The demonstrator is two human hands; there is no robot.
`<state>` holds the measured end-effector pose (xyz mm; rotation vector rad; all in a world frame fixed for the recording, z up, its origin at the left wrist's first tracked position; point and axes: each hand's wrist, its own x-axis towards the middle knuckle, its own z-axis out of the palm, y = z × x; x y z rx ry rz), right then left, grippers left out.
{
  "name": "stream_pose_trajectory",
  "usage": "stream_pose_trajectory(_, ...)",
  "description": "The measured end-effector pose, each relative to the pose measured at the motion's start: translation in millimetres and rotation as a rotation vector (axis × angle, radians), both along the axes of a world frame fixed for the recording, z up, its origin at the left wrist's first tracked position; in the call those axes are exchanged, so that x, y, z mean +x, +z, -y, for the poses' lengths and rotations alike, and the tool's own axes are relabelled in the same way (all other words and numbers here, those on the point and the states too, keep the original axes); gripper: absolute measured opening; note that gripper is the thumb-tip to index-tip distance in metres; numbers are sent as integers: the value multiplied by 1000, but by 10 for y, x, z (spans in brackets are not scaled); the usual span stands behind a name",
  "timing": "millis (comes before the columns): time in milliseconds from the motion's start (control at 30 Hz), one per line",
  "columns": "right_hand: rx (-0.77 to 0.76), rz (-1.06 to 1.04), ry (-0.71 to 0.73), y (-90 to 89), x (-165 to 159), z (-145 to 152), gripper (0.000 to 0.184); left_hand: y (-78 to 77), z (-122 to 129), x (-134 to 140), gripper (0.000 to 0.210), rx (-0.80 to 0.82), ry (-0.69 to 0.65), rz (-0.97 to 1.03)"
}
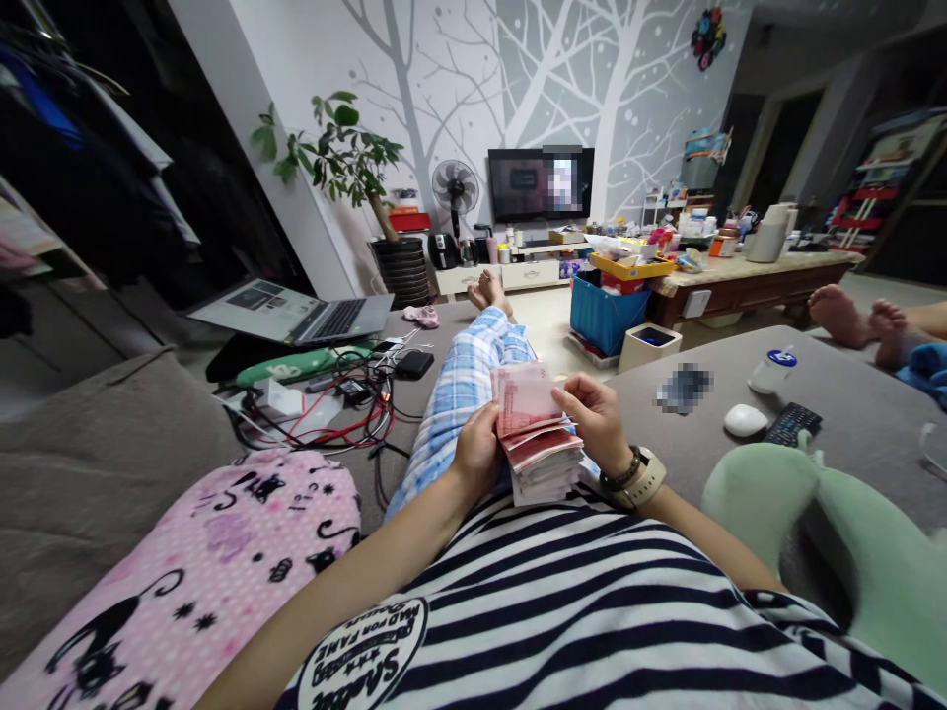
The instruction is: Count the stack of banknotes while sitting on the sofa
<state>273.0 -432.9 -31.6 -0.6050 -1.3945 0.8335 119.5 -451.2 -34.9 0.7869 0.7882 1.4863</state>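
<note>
A thick stack of red banknotes [544,449] is held over my lap, its loose ends fanned toward my striped shirt [562,592]. My left hand [477,444] grips the stack along its left side, thumb on top. At the upper right, my right hand [596,414] pinches the corner of a top note between thumb and fingers. A beaded bracelet and a pale watch [645,480] are on my right wrist. My legs in blue plaid trousers [463,385] stretch out beyond the notes. The fingers under the stack are hidden.
Left of my legs lie tangled cables [362,404], a black box [414,365] and an open laptop [318,316]. A pink cat-print cushion [244,552] is nearer. To the right are a white mouse [746,421], a lidded jar [773,373], a green neck pillow [880,572] and another person's feet [850,316].
</note>
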Motion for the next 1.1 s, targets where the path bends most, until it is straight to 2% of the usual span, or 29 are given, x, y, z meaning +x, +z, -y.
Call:
stream_pose_trajectory(267, 6, -16, 15, -10, -1, -2, 34, -38, -21, -5, 24, -11, 26, -20)
stream_pose_trajectory(533, -4, -2, 21, -13, 9, 0, 31, -26, -8, -8, 24, 20, 27, -37)
stream_pose_trajectory(733, -21, -13, 25, 2, -1, 9, 30, 3, 20, -6, 13, 47, 47, -95)
stream_pose_trajectory(1100, -40, -24, 41, 11, 6, 9, 32, 33, 45, 5, 16, 105, 28, -128)
